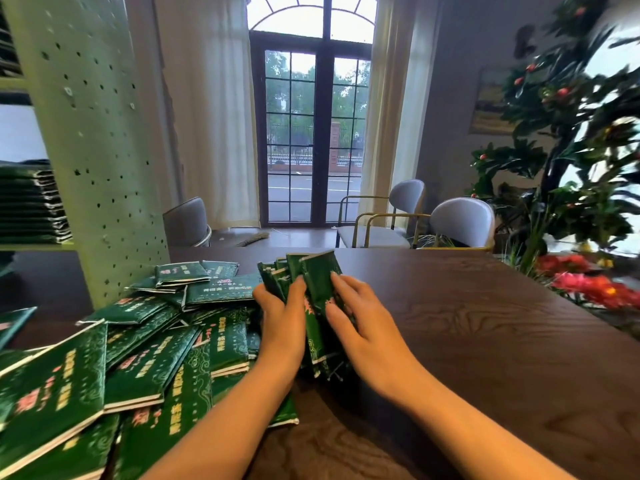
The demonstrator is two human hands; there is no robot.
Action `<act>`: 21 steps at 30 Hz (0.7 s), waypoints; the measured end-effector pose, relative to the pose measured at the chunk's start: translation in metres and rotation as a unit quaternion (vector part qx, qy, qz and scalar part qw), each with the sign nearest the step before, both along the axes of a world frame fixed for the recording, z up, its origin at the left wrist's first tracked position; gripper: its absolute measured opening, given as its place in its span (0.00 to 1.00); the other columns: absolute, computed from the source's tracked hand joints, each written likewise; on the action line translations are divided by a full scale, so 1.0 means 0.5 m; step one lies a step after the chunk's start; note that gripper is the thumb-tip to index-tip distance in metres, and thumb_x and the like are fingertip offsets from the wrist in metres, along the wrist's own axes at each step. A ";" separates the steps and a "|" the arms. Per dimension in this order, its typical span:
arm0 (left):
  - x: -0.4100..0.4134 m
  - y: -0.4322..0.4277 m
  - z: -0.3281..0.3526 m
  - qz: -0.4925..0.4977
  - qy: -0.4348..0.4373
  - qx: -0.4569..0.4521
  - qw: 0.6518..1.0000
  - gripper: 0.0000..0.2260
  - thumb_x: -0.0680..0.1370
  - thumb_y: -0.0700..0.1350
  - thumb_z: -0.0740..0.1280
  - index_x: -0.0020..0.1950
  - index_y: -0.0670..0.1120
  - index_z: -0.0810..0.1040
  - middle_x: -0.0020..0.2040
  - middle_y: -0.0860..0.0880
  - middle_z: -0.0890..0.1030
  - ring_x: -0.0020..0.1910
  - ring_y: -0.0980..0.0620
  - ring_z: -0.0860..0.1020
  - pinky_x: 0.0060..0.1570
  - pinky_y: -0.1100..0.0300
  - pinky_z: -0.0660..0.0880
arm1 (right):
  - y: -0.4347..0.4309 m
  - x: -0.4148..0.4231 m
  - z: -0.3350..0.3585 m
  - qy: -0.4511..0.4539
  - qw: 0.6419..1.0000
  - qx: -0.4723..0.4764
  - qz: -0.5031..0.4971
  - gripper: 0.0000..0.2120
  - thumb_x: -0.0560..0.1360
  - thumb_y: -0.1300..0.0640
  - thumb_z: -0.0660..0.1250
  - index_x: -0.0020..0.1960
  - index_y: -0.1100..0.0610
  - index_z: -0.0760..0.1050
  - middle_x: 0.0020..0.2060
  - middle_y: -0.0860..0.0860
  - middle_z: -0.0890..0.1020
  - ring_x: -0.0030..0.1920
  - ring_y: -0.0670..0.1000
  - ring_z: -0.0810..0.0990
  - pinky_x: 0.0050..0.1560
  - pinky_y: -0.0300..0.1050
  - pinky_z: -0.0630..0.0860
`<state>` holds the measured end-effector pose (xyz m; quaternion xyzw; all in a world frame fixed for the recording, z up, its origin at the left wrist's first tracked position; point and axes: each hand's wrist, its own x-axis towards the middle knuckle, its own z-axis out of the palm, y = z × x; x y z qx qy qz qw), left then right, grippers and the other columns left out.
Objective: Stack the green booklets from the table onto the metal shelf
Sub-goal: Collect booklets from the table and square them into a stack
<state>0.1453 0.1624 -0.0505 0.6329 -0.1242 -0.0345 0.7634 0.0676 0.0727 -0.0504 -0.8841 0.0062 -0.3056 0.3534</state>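
Observation:
A bundle of green booklets [317, 289] stands on edge on the dark wooden table [485, 323], between my two hands. My left hand [282, 323] grips the bundle from its left side. My right hand [360, 323] presses flat against its right face with straight fingers. A loose heap of green booklets [145, 355] with gold and pink print covers the table to the left. The metal shelf [90, 140], pale green with punched holes, rises at the left. A neat stack of booklets [31, 202] lies on one of its levels.
Grey chairs [460, 223] with gold frames stand behind the table's far edge. A leafy plant with red fruit and flowers [568, 188] crowds the right side. A tall glass door [313, 133] with white curtains faces me.

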 end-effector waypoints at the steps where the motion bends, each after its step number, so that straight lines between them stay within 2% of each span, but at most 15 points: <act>1: 0.000 0.001 0.000 -0.015 -0.003 -0.013 1.000 0.14 0.79 0.53 0.62 0.58 0.47 0.62 0.52 0.48 0.75 0.59 0.44 0.75 0.61 0.46 0.71 | 0.000 -0.002 0.004 -0.008 1.000 0.009 -0.002 0.23 0.81 0.55 0.58 0.75 0.55 0.61 0.67 0.46 0.67 0.66 0.41 0.65 0.64 0.26 0.60; 3: -0.008 0.001 0.003 -0.050 -0.006 -0.020 0.999 0.28 0.74 0.61 0.66 0.63 0.46 0.62 0.60 0.46 0.75 0.62 0.45 0.74 0.65 0.45 0.69 | -0.004 -0.002 0.010 -0.008 1.000 0.022 -0.005 0.21 0.81 0.59 0.57 0.74 0.56 0.62 0.67 0.45 0.66 0.64 0.38 0.65 0.62 0.21 0.58; 4: -0.010 0.002 0.003 -0.067 -0.006 -0.006 0.998 0.34 0.70 0.62 0.70 0.66 0.45 0.61 0.62 0.45 0.75 0.63 0.46 0.74 0.65 0.46 0.70 | -0.007 -0.001 0.011 -0.005 1.000 0.026 -0.005 0.21 0.81 0.61 0.57 0.74 0.57 0.62 0.67 0.46 0.66 0.64 0.38 0.65 0.63 0.23 0.59; 5: -0.009 0.000 0.002 -0.071 -0.016 0.007 0.997 0.35 0.68 0.59 0.73 0.65 0.46 0.61 0.61 0.45 0.76 0.62 0.46 0.75 0.63 0.48 0.71 | -0.010 -0.002 0.010 -0.004 0.999 0.032 -0.003 0.21 0.81 0.62 0.57 0.73 0.57 0.63 0.67 0.46 0.67 0.65 0.40 0.66 0.65 0.28 0.61; 6: -0.006 0.000 -0.001 -0.063 -0.031 0.023 0.997 0.29 0.69 0.52 0.75 0.62 0.48 0.62 0.57 0.46 0.77 0.59 0.47 0.77 0.61 0.50 0.73 | -0.012 -0.001 0.010 -0.007 0.999 0.043 0.004 0.20 0.81 0.63 0.57 0.72 0.58 0.64 0.66 0.47 0.69 0.64 0.43 0.69 0.66 0.34 0.65; 7: -0.003 -0.001 -0.006 -0.053 -0.044 0.030 0.997 0.26 0.70 0.45 0.76 0.59 0.50 0.62 0.54 0.48 0.78 0.56 0.48 0.78 0.58 0.51 0.74 | -0.016 -0.002 0.009 -0.016 0.998 0.058 0.009 0.20 0.80 0.64 0.57 0.71 0.57 0.67 0.64 0.48 0.72 0.62 0.46 0.73 0.64 0.40 0.69; 9: 0.004 -0.001 -0.010 -0.034 -0.058 0.033 0.997 0.25 0.71 0.41 0.75 0.58 0.51 0.62 0.51 0.51 0.77 0.52 0.51 0.78 0.56 0.53 0.73 | -0.024 -0.004 0.015 -0.042 0.993 0.106 0.001 0.18 0.79 0.63 0.59 0.68 0.54 0.71 0.55 0.48 0.78 0.51 0.46 0.78 0.54 0.40 0.74; 11: 0.005 -0.001 -0.007 -0.046 -0.063 0.024 0.997 0.24 0.71 0.41 0.74 0.60 0.49 0.64 0.51 0.52 0.77 0.51 0.53 0.77 0.54 0.55 0.73 | -0.038 -0.005 0.022 -0.069 0.986 0.146 -0.034 0.15 0.79 0.57 0.61 0.66 0.50 0.72 0.54 0.47 0.78 0.50 0.45 0.77 0.51 0.38 0.74; 14: -0.009 0.001 0.005 -0.126 -0.083 0.010 0.988 0.31 0.63 0.48 0.77 0.62 0.46 0.67 0.52 0.48 0.80 0.49 0.53 0.80 0.53 0.54 0.76 | -0.055 0.000 0.034 -0.036 0.971 0.236 -0.026 0.20 0.78 0.49 0.62 0.68 0.51 0.68 0.61 0.48 0.76 0.57 0.45 0.77 0.57 0.41 0.73; 16: -0.025 0.002 0.018 -0.178 -0.114 0.044 0.976 0.37 0.56 0.55 0.72 0.63 0.46 0.66 0.52 0.48 0.80 0.48 0.54 0.81 0.53 0.54 0.78 | -0.052 -0.001 0.046 -0.004 0.942 0.335 0.032 0.18 0.79 0.51 0.61 0.67 0.56 0.70 0.54 0.52 0.81 0.49 0.45 0.82 0.48 0.40 0.77; 18: -0.039 0.010 0.038 -0.208 -0.126 0.065 0.968 0.36 0.57 0.55 0.70 0.62 0.46 0.65 0.51 0.47 0.79 0.48 0.52 0.80 0.50 0.55 0.78 | -0.041 -0.008 0.061 0.006 0.911 0.404 0.088 0.18 0.77 0.50 0.62 0.63 0.59 0.72 0.48 0.54 0.84 0.43 0.49 0.84 0.41 0.42 0.79; 21: -0.052 0.030 0.061 -0.227 -0.131 0.072 0.962 0.30 0.62 0.50 0.69 0.61 0.46 0.65 0.50 0.48 0.78 0.45 0.55 0.80 0.43 0.62 0.77 | -0.018 -0.027 0.068 -0.028 0.893 0.433 0.117 0.22 0.70 0.47 0.65 0.60 0.56 0.73 0.49 0.56 0.84 0.46 0.52 0.84 0.45 0.47 0.81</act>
